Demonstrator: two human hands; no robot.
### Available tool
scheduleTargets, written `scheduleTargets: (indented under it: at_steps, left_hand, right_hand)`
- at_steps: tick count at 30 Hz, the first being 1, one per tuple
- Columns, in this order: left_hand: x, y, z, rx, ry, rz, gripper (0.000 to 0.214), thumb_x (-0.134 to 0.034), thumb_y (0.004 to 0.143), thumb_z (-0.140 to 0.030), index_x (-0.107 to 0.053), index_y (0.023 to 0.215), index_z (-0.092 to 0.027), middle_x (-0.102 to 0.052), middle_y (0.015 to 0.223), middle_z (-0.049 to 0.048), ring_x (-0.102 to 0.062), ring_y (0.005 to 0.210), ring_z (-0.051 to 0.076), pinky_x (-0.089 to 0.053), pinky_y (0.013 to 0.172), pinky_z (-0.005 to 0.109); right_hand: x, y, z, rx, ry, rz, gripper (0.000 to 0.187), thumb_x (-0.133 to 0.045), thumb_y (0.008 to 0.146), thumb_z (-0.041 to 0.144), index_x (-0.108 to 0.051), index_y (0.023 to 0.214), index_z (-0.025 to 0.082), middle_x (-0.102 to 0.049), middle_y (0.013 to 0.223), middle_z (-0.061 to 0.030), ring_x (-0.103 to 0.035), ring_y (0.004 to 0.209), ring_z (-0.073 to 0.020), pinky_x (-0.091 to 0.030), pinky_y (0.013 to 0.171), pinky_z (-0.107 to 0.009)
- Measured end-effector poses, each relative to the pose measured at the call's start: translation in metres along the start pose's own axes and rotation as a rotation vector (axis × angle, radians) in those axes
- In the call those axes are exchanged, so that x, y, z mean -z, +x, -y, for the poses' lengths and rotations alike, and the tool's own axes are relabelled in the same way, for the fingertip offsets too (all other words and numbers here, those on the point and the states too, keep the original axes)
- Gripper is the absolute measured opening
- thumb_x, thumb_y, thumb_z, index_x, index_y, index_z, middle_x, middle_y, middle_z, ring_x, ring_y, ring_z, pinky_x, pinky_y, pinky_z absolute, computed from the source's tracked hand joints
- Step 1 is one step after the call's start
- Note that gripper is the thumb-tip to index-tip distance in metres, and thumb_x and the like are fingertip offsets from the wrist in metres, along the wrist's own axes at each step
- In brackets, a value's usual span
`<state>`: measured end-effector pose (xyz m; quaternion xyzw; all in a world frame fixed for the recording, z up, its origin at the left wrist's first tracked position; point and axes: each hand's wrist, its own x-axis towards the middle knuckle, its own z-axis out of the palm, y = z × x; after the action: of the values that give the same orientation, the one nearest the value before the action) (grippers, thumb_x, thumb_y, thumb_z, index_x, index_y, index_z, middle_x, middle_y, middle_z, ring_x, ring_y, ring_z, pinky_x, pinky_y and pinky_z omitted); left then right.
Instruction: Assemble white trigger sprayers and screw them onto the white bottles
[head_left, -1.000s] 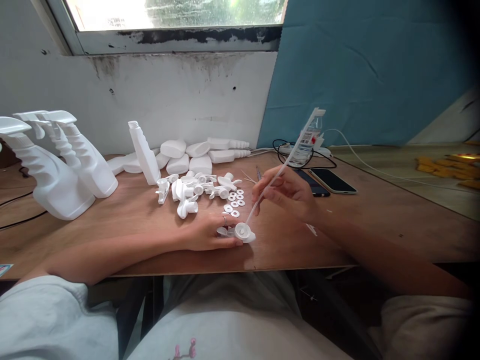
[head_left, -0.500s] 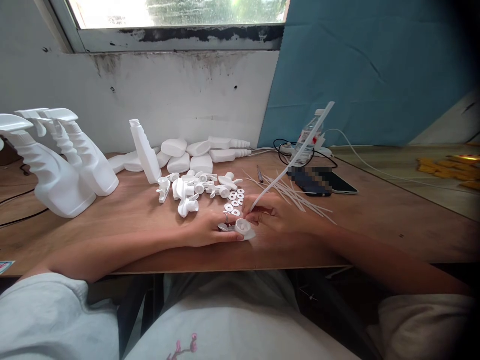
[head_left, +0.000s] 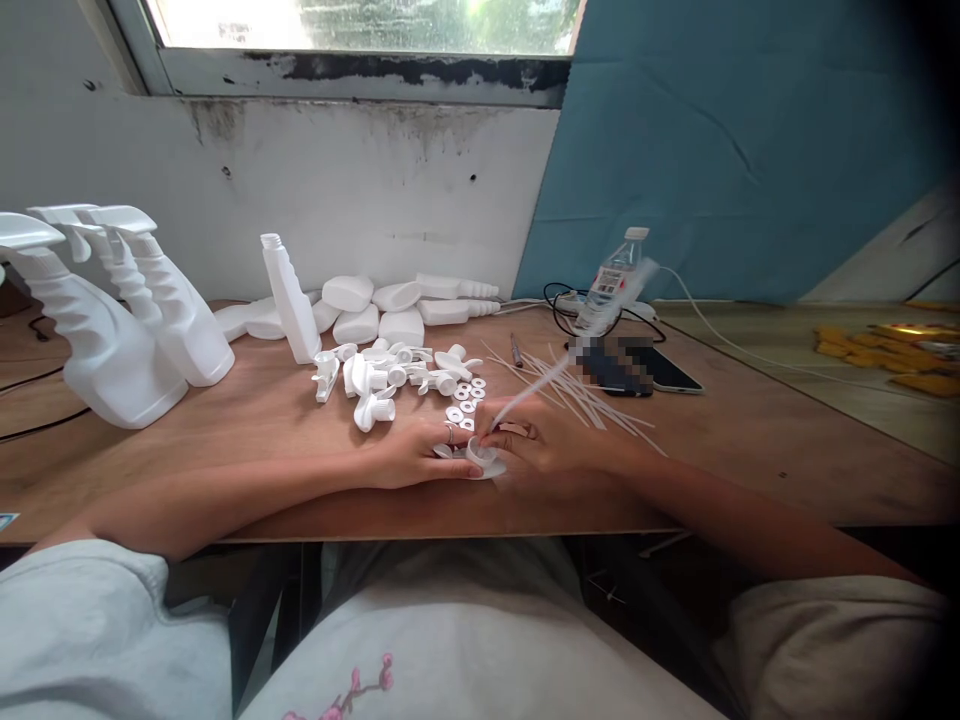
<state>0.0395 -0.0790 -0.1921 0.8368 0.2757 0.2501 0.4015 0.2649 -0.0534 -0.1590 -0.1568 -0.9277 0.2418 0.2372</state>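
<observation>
Wooden tabletop [head_left: 247, 420] is running across the view, and near its front edge both of the person's hands are meeting over one small white part. The left hand [head_left: 416, 455] is lying low on the wood with its fingers pressed together, pinning a white sprayer cap [head_left: 481, 458] under the fingertips, and a ring is showing on one finger. The right hand [head_left: 547, 440] is sitting just to the right of it, touching it. Its thumb and fingers are pinching the lower end of a thin white dip tube [head_left: 559, 372]. The tube's tip is meeting the cap's round opening while the rest is slanting up and away to the right, blurred. Just beyond the left hand's knuckles flat white washers [head_left: 463, 400] are lying, and beyond those a heap of loose white sprayer parts [head_left: 382, 380]. Beyond the right hand a fan of spare tubes [head_left: 600, 405] is lying on the wood, with two phones [head_left: 671, 370], a black cable and a clear water bottle [head_left: 611, 285] farther on. Far to the left of the left hand, assembled spray bottles [head_left: 127, 330] are leaning together. Farther back one open-necked bottle [head_left: 289, 300] is standing upright, with more white bottles [head_left: 375, 310] lying on their sides against the stained white wall [head_left: 375, 190]. Blue sheeting [head_left: 750, 150] is covering the wall far beyond the right hand.
</observation>
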Motion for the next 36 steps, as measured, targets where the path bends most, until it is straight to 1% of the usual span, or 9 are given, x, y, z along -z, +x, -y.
scheduleTargets:
  at_steps: [5, 9, 12, 16, 20, 24, 28, 31, 36]
  left_hand:
    - [0.004, 0.001, 0.0, 0.066, -0.043, -0.012, 0.036, -0.062, 0.088, -0.048, -0.067, 0.092, -0.013, -0.062, 0.086, 0.0021, -0.054, 0.08, 0.014, -0.043, 0.072, 0.025]
    - [0.006, 0.0, -0.004, 0.156, -0.137, -0.073, 0.038, -0.063, 0.087, -0.051, -0.064, 0.089, -0.013, -0.056, 0.078, 0.0005, -0.05, 0.074, 0.012, -0.04, 0.066, 0.024]
    - [0.008, 0.0, -0.011, 0.152, -0.137, -0.06, 0.034, -0.063, 0.087, -0.047, -0.064, 0.091, -0.013, -0.061, 0.083, 0.0022, -0.055, 0.078, 0.014, -0.044, 0.07, 0.025]
    - [0.022, 0.003, -0.021, 0.085, 0.002, 0.093, 0.036, -0.061, 0.089, -0.045, -0.064, 0.105, -0.013, -0.067, 0.09, 0.0062, -0.062, 0.08, 0.016, -0.049, 0.069, 0.025]
    - [0.07, 0.01, -0.036, 0.017, 0.359, 0.023, 0.057, -0.064, 0.085, -0.05, -0.056, 0.13, -0.015, -0.071, 0.101, 0.0104, -0.066, 0.079, 0.017, -0.051, 0.069, 0.03]
    - [0.154, 0.008, -0.055, 0.093, 0.989, -0.672, 0.054, -0.049, 0.094, -0.055, -0.054, 0.13, -0.015, -0.061, 0.128, 0.0126, -0.053, 0.118, 0.028, -0.039, 0.1, 0.045]
    - [0.227, -0.01, -0.054, 0.315, 1.099, -1.056, 0.082, -0.042, 0.089, -0.073, -0.034, 0.139, -0.008, -0.04, 0.147, 0.0143, -0.034, 0.131, 0.029, -0.027, 0.11, 0.046]
    - [0.253, -0.024, -0.036, 0.561, 0.91, -1.072, 0.115, -0.05, 0.073, -0.086, -0.016, 0.142, -0.001, -0.031, 0.152, 0.0213, -0.033, 0.13, 0.028, -0.031, 0.107, 0.046]
    - [0.261, -0.04, -0.01, 0.765, 0.556, -0.693, 0.121, -0.058, 0.063, -0.089, -0.026, 0.14, -0.001, -0.043, 0.147, 0.0238, -0.053, 0.108, 0.021, -0.049, 0.078, 0.033]
  right_hand:
    - [-0.004, -0.002, -0.021, 0.005, -0.098, -0.204, 0.017, -0.054, 0.097, 0.029, -0.061, 0.087, 0.016, -0.063, 0.073, -0.0031, -0.056, 0.063, -0.012, -0.045, 0.057, -0.023]
    - [-0.001, -0.003, -0.034, 0.28, -0.396, -0.427, 0.016, -0.056, 0.095, 0.019, -0.058, 0.11, 0.021, -0.064, 0.098, -0.0063, -0.059, 0.071, -0.0124, -0.051, 0.064, -0.026]
    - [0.003, -0.002, -0.031, 0.614, -0.717, -0.252, 0.034, -0.054, 0.094, 0.012, -0.057, 0.124, 0.027, -0.064, 0.113, -0.0072, -0.064, 0.093, -0.0166, -0.054, 0.078, -0.033]
    - [0.009, 0.002, -0.019, 0.791, -0.857, -0.151, 0.028, -0.057, 0.093, 0.012, -0.061, 0.12, 0.02, -0.069, 0.112, -0.0081, -0.065, 0.095, -0.0174, -0.056, 0.078, -0.034]
    - [0.017, 0.001, -0.02, 0.785, -0.856, -0.288, 0.025, -0.06, 0.089, 0.01, -0.06, 0.112, 0.021, -0.071, 0.096, -0.0068, -0.066, 0.083, -0.0177, -0.059, 0.074, -0.034]
    - [0.036, 0.003, -0.022, 0.535, -0.559, -0.494, 0.027, -0.068, 0.085, 0.021, -0.056, 0.108, 0.026, -0.068, 0.101, -0.0083, -0.067, 0.091, -0.0227, -0.059, 0.076, -0.04]
    - [0.067, 0.025, -0.009, 0.347, -0.196, -0.777, 0.038, -0.078, 0.078, 0.022, -0.055, 0.109, 0.025, -0.062, 0.108, -0.0097, -0.066, 0.088, -0.0215, -0.057, 0.073, -0.038]
    - [0.095, 0.052, 0.004, 0.412, 0.111, -0.825, 0.037, -0.08, 0.079, 0.022, -0.054, 0.106, 0.025, -0.061, 0.1, -0.0042, -0.063, 0.076, -0.0153, -0.055, 0.063, -0.033]
    - [0.136, 0.08, 0.016, 0.449, 0.388, -0.828, 0.032, -0.086, 0.072, 0.029, -0.064, 0.092, 0.017, -0.063, 0.079, -0.0002, -0.06, 0.059, -0.0127, -0.051, 0.054, -0.03]
